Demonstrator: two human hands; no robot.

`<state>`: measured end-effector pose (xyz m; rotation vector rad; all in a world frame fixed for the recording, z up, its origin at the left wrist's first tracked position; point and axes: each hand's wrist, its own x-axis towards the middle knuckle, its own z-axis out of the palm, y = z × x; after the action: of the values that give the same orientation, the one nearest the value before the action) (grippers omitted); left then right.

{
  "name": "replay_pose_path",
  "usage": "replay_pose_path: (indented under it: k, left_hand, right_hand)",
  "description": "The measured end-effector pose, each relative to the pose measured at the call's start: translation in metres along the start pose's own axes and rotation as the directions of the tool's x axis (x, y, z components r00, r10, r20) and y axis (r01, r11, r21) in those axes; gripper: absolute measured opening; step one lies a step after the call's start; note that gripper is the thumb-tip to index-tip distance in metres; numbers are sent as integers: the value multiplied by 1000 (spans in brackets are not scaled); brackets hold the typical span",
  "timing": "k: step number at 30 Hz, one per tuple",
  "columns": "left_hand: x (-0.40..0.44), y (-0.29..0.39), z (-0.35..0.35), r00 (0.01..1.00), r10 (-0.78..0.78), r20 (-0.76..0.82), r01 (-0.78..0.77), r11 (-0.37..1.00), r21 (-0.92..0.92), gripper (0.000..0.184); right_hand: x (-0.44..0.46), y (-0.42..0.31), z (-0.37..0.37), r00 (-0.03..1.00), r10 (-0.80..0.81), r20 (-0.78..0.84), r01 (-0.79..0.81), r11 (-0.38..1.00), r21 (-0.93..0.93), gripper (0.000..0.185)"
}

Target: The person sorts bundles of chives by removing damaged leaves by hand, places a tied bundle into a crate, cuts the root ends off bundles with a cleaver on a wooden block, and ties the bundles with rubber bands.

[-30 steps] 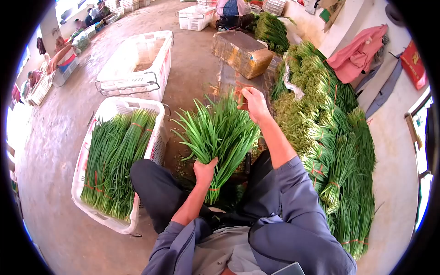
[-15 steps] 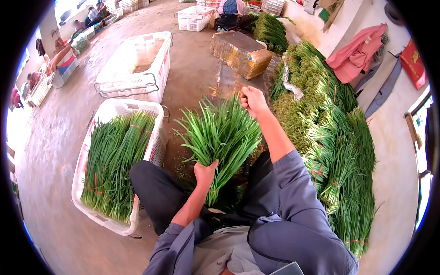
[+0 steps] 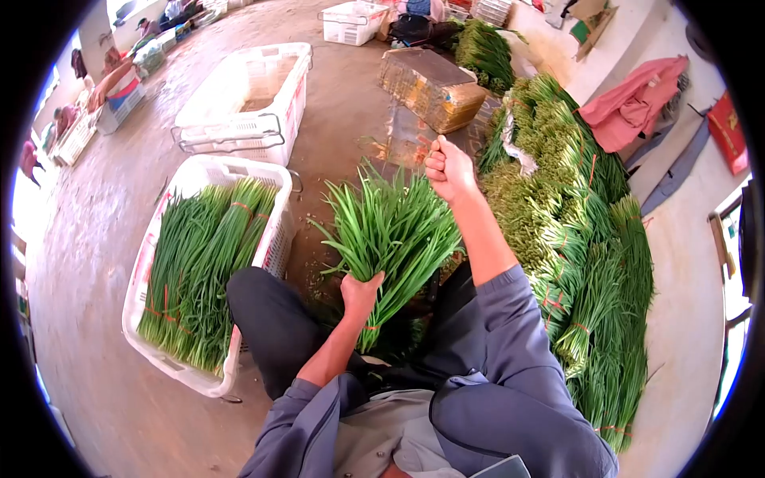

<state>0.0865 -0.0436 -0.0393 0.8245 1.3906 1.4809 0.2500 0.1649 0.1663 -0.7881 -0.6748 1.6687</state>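
Note:
My left hand (image 3: 362,293) is wrapped round the lower part of a bunch of garlic chives (image 3: 392,231), whose leaves fan out away from me. A red band circles the bunch below that hand, near the stem ends. My right hand (image 3: 451,171) is raised beside the leaf tips with its fingers closed; whatever is in them, if anything, is hidden. To my left, a white crate (image 3: 126,319) holds banded chive bunches (image 3: 203,271). On my right lies a long heap of banded green bunches (image 3: 610,319).
A second white crate (image 3: 299,107) stands beyond the first. Ahead sits a taped cardboard box (image 3: 430,88). A pink jacket (image 3: 633,103) and a red bag (image 3: 727,134) hang on the right wall. Other people are seated far off at the upper left and top.
The right fist has turned and shifted slightly right; the thin orange thing seen at its fingertips before no longer shows. My left hand keeps its hold on the garlic chives. The view has shifted slightly.

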Motion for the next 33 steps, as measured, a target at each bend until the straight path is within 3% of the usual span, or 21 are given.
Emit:
replay_pose_path:
  k: [1, 3, 6, 7, 8, 10, 14, 16, 18, 20, 22, 23, 24, 26, 27, 28, 29, 30, 32, 33]
  left_hand:
    - [0, 4, 0, 1000, -7, -5, 7, 1000, 27, 28]
    - [1, 9, 1, 1000, -9, 7, 9, 1000, -13, 29]
    - [6, -5, 0, 1000, -17, 4, 17, 1000, -4, 29]
    - [7, -5, 1, 1000, -8, 11, 8, 998, -56, 29]
    - [7, -6, 0, 1000, -12, 9, 12, 998, -55, 29]
    - [6, -4, -2, 998, -64, 12, 65, 995, -69, 28]
    - [9, -6, -3, 998, -59, 35, 62, 991, -115, 25]
    - [8, -4, 0, 999, -43, 22, 46, 986, -160, 25]
    - [8, -2, -2, 996, -84, -14, 81, 985, -151, 22]
    - [8, -1, -1, 985, -171, -26, 164, 971, -172, 21]
    - [24, 4, -9, 973, -196, -122, 201, 979, 29, 29]
    - [9, 6, -1, 991, -80, -105, 83, 996, 25, 28]
    - [28, 19, -23, 973, -82, -216, 93, 995, 44, 28]
    - [12, 3, 2, 980, -178, -92, 179, 984, 0, 29]
    - [12, 4, -3, 980, -163, -116, 157, 986, -56, 28]
    - [11, 7, 4, 984, -160, -78, 150, 981, -126, 27]
    - [14, 17, -1, 983, -165, -82, 150, 974, -168, 27]
    - [15, 28, -7, 983, -168, -73, 149, 966, -212, 27]
    - [20, 41, -15, 989, -120, -91, 71, 904, -422, 25]
    - [29, 43, -25, 978, -196, -74, 148, 895, -421, 27]
  right_hand:
    - [-11, -2, 10, 1000, 10, 1, -10, 1000, -3, 24]
    - [-38, -9, 23, 998, 27, 52, -10, 952, -305, 28]
    - [-55, -22, 20, 994, -107, -7, 99, 938, -332, 35]
    - [-63, -34, 14, 981, -150, 123, 157, 987, -46, 44]
    - [-68, -45, 11, 962, -272, 30, 270, 961, 60, 50]
    - [-80, -66, 4, 912, -331, 244, 176, 851, 496, 53]
    - [-111, -74, 18, 932, -346, 106, 288, 888, 359, 53]
    - [-118, -79, 11, 893, -334, 302, 157, 860, 486, 53]
    - [-127, -86, 11, 754, -365, 546, -7, 827, 562, 53]
    - [-154, -89, 27, 745, -336, 577, -49, 835, 549, 53]
    - [-152, -82, 42, 577, -300, 760, -108, 894, 435, 49]
    - [-179, -78, 37, 623, -292, 726, -52, 910, 411, 50]
    - [-155, -62, 51, 504, -198, 841, -190, 924, 331, 51]
    - [-195, -54, 27, 508, -132, 851, -74, 978, 195, 51]
    - [-188, -46, 9, 469, 60, 881, -188, 982, 33, 45]
    - [-204, -43, 7, 553, 164, 817, -26, 983, -180, 34]
    - [-205, -35, -1, 548, 316, 774, 44, 914, -404, 27]
    - [-203, -33, 4, 524, 585, 619, 24, 716, -697, 39]
    - [-192, -7, -15, 743, 581, 333, 73, 424, -903, 68]
    - [-175, 3, -36, 798, 547, 254, 65, 341, -938, 78]
